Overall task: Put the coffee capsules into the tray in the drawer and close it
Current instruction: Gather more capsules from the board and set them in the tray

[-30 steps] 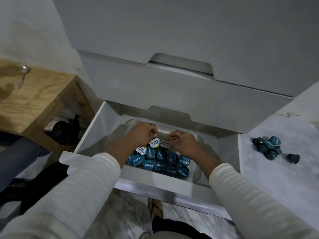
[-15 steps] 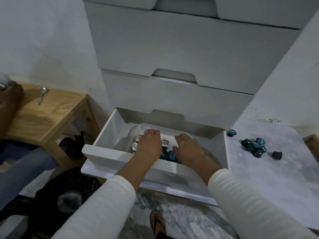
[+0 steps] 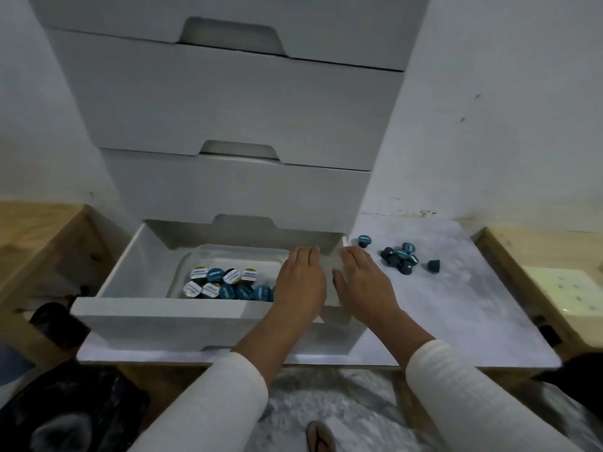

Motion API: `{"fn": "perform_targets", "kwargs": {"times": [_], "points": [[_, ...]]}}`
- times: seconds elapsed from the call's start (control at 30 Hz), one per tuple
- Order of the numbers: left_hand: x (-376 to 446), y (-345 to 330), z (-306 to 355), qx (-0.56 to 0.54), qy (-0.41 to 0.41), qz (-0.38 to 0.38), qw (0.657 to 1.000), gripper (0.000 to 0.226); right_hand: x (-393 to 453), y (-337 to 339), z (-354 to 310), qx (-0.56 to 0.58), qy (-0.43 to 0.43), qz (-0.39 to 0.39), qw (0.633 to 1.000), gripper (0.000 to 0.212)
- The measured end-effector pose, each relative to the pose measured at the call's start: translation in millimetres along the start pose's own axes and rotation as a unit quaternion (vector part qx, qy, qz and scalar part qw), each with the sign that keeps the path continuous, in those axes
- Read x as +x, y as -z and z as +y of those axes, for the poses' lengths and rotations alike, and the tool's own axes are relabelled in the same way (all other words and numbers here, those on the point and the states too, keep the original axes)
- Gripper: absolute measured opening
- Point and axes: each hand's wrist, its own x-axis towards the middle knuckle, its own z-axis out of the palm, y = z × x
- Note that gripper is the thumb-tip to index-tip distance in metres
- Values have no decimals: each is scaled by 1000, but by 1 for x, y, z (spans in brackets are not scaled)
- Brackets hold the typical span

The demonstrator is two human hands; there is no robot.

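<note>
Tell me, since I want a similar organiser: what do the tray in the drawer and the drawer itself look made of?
The tray looks like clear, glossy plastic: its rounded walls let the drawer floor show through. The drawer looks like matt white coated board, flat with sharp square edges; whether wood composite or metal, I cannot tell.

You have a white sheet-covered surface [image 3: 456, 321] carrying everything: the white drawer unit [image 3: 228, 109] stands on its left part, and to the right of it lie one lone blue capsule [image 3: 364, 240], a cluster of dark capsules [image 3: 399, 257], and another single dark one [image 3: 433, 265] just beside that cluster.
</note>
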Motion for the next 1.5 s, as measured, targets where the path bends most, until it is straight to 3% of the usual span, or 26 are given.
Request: {"fn": "perform_targets", "kwargs": {"times": [0.27, 0.5, 0.63, 0.83, 1.2, 1.4, 1.5], "points": [[50, -50, 87, -45, -53, -39, 997, 46, -3, 10, 109, -11, -74, -1, 997, 46], [114, -125, 144, -102, 40, -140, 984, 43, 29, -5, 214, 23, -120, -51, 991, 37], [140, -162, 153, -130, 100, -157, 974, 40, 53, -21, 259, 52, -113, -92, 988, 37], [163, -196, 155, -165, 153, -134, 965, 40, 86, -45, 293, 98, -109, -145, 978, 36], [196, -223, 168, -149, 158, -85, 972, 24, 110, -71, 316, 159, -109, -146, 970, 26], [197, -222, 165, -139, 182, -52, 972, 16, 109, -71, 324, 189, -166, -127, 959, 12], [198, -224, 160, -188, 220, -42, 956, 16, 110, -74, 327, 202, -204, -115, 951, 12]]}}
